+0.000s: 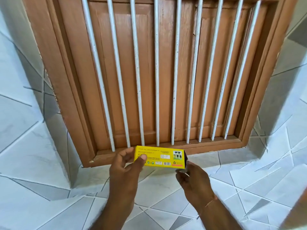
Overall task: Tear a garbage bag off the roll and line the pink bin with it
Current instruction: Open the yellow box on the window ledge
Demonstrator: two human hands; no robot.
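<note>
A long yellow garbage-bag box (162, 157) with printed labels and a barcode is held level in front of a barred window. My left hand (127, 165) grips its left end, thumb on the front face. My right hand (191, 179) is at the box's right end, where the dark end flap (185, 161) stands open; its fingers pinch something small and dark there, but I cannot tell whether it is the flap or the bag roll. No pink bin is in view.
A brown wooden window (156, 72) with shut shutters and several white vertical bars (157, 80) fills the wall ahead. Its sill and the surrounding walls (49, 163) are covered in white and grey angular tiles.
</note>
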